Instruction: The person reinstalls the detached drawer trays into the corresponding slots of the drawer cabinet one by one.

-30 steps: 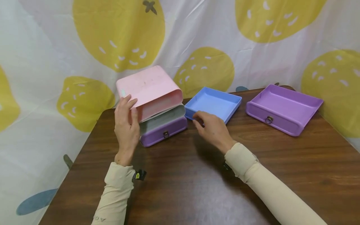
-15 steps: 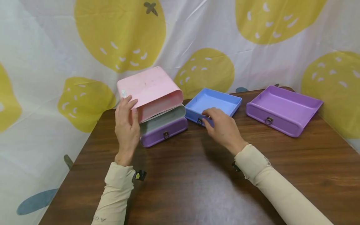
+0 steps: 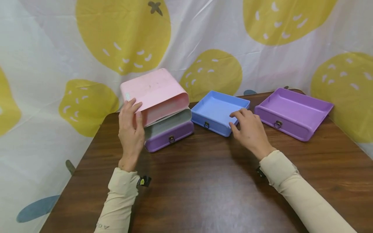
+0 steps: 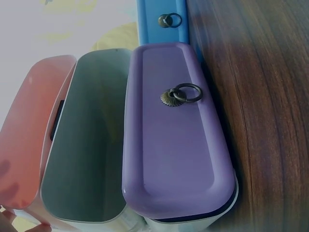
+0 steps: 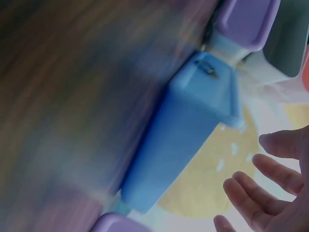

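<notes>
My left hand [image 3: 131,132] rests with its fingers against the left side of a pink drawer shell [image 3: 154,85], the top of a stack. Beneath the pink shell is an empty grey compartment [image 3: 170,121], and at the bottom a purple drawer [image 4: 178,140] with a ring pull is pushed in. To the right of the stack lies a blue drawer [image 3: 214,127], its ring pull facing front. My right hand [image 3: 250,132] is over the blue drawer's right front corner, fingers loosely bent and apart. In the right wrist view that hand holds nothing.
A second purple drawer [image 3: 292,127] lies at the right of the wooden table [image 3: 198,187], its ring pull toward me. Behind the table hangs a white curtain [image 3: 204,26] with yellow fruit shapes.
My right hand has moved right along the front of the blue drawer, from its left end to its right corner, uncovering the ring pull. The left hand and the stack stay put.
</notes>
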`<state>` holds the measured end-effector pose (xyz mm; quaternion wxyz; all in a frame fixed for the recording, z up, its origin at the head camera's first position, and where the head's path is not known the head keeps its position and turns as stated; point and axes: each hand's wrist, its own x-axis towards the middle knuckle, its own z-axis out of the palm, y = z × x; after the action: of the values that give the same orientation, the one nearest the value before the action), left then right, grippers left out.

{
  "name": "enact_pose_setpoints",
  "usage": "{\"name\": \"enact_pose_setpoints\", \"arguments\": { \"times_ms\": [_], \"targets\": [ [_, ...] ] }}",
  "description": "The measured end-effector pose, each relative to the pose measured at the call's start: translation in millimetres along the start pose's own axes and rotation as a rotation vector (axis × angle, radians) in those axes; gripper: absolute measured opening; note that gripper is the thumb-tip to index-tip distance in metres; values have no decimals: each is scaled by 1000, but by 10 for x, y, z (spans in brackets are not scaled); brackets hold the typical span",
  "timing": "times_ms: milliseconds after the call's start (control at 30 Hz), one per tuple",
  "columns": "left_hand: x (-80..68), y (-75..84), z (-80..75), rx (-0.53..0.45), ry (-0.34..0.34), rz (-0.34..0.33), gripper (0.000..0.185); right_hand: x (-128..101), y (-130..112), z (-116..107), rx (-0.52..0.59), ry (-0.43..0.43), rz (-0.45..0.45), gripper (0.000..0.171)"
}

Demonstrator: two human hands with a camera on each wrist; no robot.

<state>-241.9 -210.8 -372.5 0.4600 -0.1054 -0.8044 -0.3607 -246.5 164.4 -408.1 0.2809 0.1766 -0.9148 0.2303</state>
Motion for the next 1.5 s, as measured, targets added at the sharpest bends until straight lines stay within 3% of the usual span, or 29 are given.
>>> {"name": "enact_pose_setpoints", "arguments": {
  "times_ms": [500, 800, 1200, 1500],
  "targets": [
    [-6, 8, 4, 3, 1, -8, 30, -160, 384, -287, -28, -69, 156, 32],
    [-10, 5, 8, -2, 2, 3, 29, -254, 623, -457, -47, -122, 334, 46],
    [1, -10, 17, -15, 10, 17, 28, -333, 884, -600, -34, 27, 338, 42],
    [-6, -19, 24, -10, 9, 13, 29, -419, 1096, -735, -64, -44, 440, 49]
  ]
}}
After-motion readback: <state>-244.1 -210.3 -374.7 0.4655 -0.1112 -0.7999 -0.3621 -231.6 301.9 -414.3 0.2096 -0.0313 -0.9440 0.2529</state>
